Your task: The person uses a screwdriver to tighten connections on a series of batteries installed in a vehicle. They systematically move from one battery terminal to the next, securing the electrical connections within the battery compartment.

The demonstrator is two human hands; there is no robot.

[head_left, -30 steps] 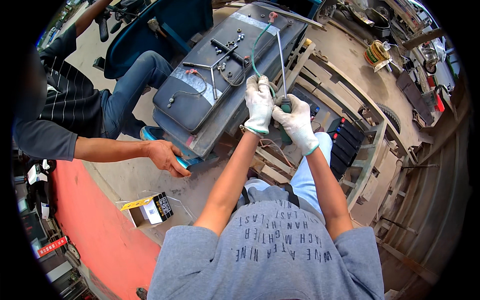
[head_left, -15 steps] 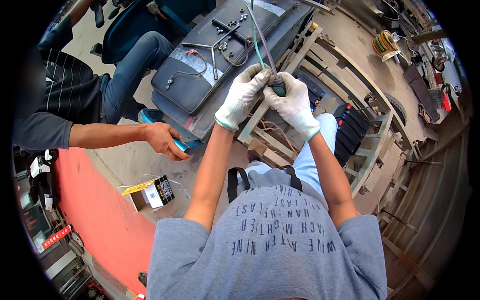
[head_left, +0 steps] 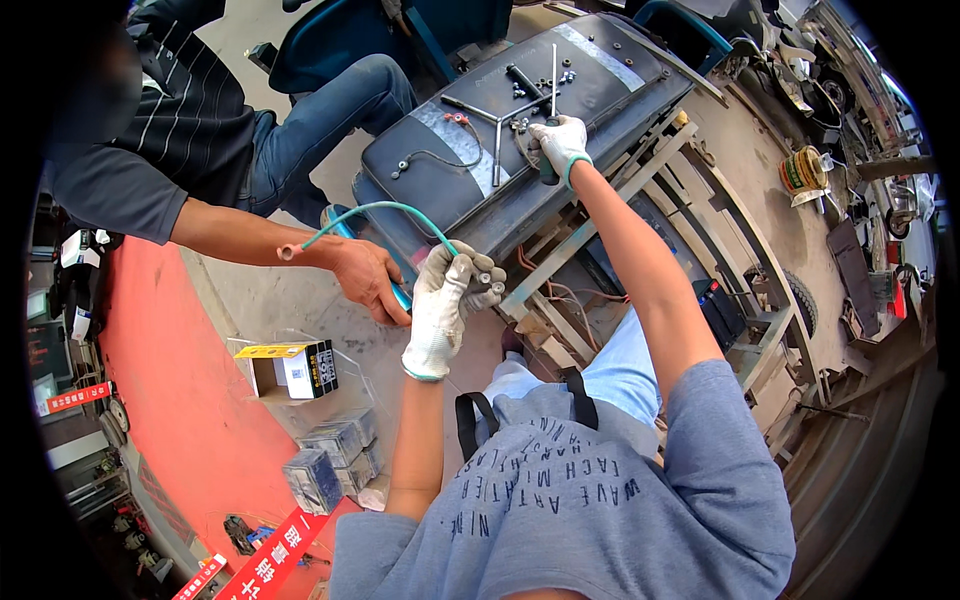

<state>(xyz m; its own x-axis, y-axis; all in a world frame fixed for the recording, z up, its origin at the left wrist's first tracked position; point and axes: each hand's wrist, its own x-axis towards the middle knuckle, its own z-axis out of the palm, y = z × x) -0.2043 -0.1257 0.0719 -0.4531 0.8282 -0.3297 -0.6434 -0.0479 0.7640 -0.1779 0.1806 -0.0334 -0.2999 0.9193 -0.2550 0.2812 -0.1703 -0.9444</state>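
My left hand [head_left: 440,315], in a white work glove, closes around a green cable [head_left: 375,207]. The cable arcs up and left, ending in a copper-coloured tip. Small metal pieces show at those fingers, too small to name surely. My gloved right hand [head_left: 562,145] is closed on a screwdriver [head_left: 549,170] with a dark green handle, its long shaft pointing away from me. This hand is over the right part of a dark padded, seat-like slab [head_left: 400,155]. Beside it on the slab lie a three-armed socket wrench [head_left: 497,150], nuts and a short lead [head_left: 440,156] with a red end.
At my left another person's hand [head_left: 370,283] grips a blue object. An opened yellow-and-black box [head_left: 285,370] and clear-wrapped blocks [head_left: 340,450] are on the ground. To my right is a metal frame [head_left: 735,210] with black batteries [head_left: 718,312] inside.
My hands have separated. The right has carried the screwdriver out over the slab; the left has drawn back with the green cable, which now bends leftward. The view has shifted.
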